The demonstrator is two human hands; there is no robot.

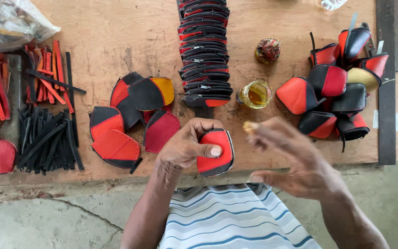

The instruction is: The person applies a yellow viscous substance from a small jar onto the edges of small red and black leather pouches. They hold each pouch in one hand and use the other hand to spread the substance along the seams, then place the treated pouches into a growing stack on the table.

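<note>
My left hand [187, 145] grips a red and black leather pouch piece [217, 154] near the table's front edge, thumb pressed on its red face. My right hand [295, 159] is blurred, just right of the pouch, with a small yellowish blob [249, 126] at a fingertip; its fingers are spread. A small glass jar of amber liquid [254, 94] stands just beyond both hands.
Flat red, black and yellow leather panels [130, 115] lie left of my hands. A row of zippered pieces [203, 50] runs up the middle. Finished pouches [337, 87] are heaped at right. Black strips [47, 140] and red strips [42, 76] lie at left, with a plastic bag [5, 23].
</note>
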